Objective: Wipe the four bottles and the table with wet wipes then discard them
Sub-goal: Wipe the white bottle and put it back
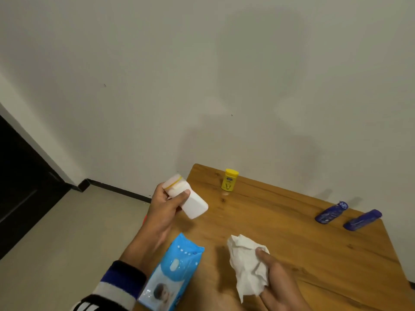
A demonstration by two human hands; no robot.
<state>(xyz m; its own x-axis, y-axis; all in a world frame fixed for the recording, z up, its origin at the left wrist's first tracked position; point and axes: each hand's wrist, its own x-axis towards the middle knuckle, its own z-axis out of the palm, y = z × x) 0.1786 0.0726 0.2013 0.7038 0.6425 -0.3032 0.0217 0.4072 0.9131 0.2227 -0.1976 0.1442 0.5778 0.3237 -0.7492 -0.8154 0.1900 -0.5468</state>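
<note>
left hand [167, 204] raised gripping, right hand [275, 280] clutching

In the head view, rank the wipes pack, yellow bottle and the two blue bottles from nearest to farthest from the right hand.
From the right hand, which holds a wipe:
1. Wipes pack, just to its left at the near edge.
2. Yellow bottle, upright at the far edge.
The two blue bottles, lying far right, are too close to the yellow one to rank.

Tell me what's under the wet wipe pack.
The wet wipe pack lies flat on the wooden table, at its near left edge. Whatever lies between the two is covered. The left sleeve overlaps the pack's near corner.
</note>
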